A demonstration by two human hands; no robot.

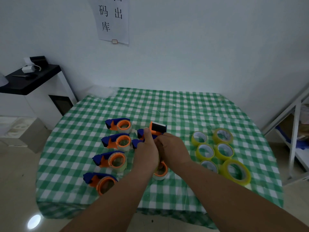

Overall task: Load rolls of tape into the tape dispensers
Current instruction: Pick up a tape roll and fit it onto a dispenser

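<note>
Orange-and-blue plastic tape dispenser [154,133] sits mid-bench, held above the green checked cloth [184,108] by both grips: left hand [147,148] and right hand [172,149] curl round it. Misaligned tape could jam on the hub, I judge

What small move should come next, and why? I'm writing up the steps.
Probably finish seating the tape in the dispenser that both hands, left hand and right hand, grip, then set it beside the loaded dispensers; six yellow tape rolls wait.
</note>
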